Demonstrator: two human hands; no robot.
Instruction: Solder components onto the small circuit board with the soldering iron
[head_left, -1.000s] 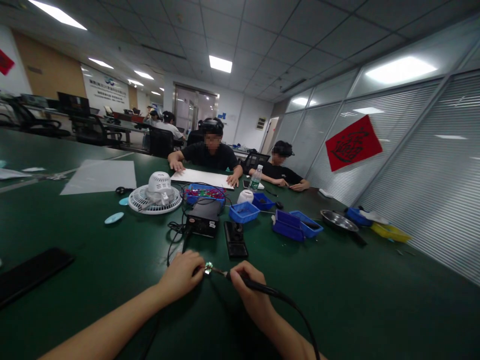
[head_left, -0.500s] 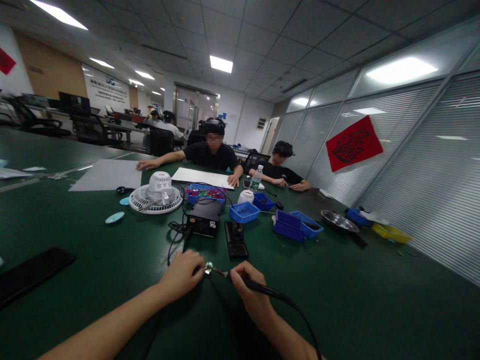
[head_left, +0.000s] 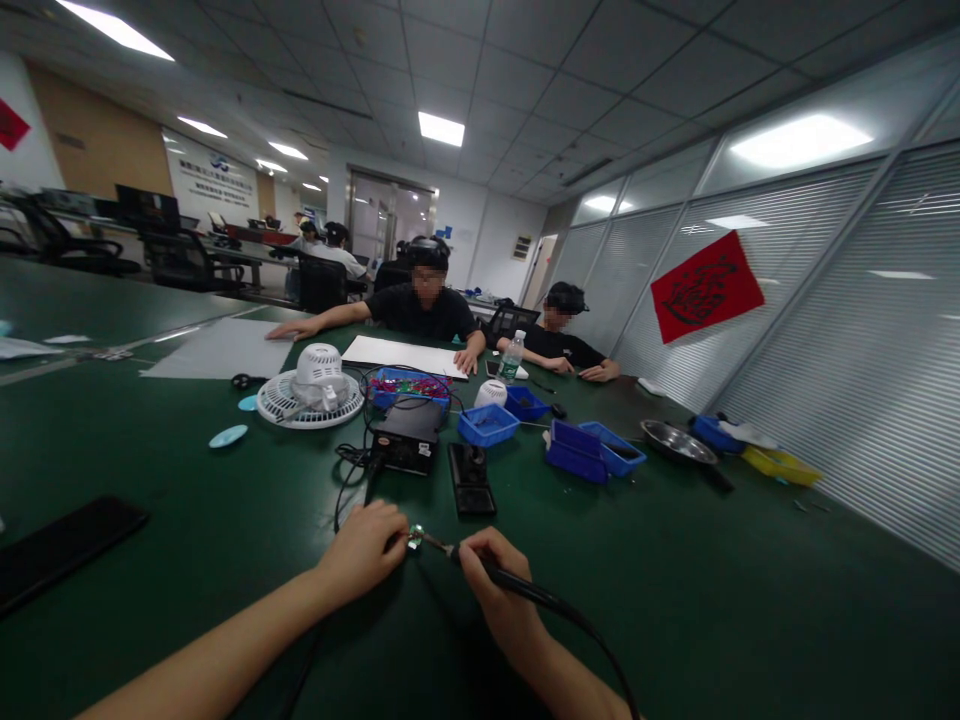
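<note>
My left hand [head_left: 365,548] pinches a small green circuit board [head_left: 415,538] at its fingertips, just above the green table [head_left: 300,500]. In my right hand [head_left: 499,585] is a black-handled soldering iron [head_left: 469,560], held like a pen, its thin tip pointing left and meeting or nearly meeting the board. The exact contact is too small to tell. A black cable runs from the handle down past my right wrist. Beyond my hands lie a black iron stand [head_left: 472,482] and a black soldering station box [head_left: 407,436] with cables at its left.
A white fan part [head_left: 310,398] stands at the left behind a dark phone-like slab [head_left: 67,545]. Blue trays [head_left: 488,426], a bottle [head_left: 512,357] and a metal pan [head_left: 679,442] are farther back. Two people sit across the table, one resting a hand on a white board [head_left: 405,356].
The small board has tilted slightly between my fingers. Across the table, the person's outstretched hand has shifted a little left on the paper. My right hand has barely moved.
</note>
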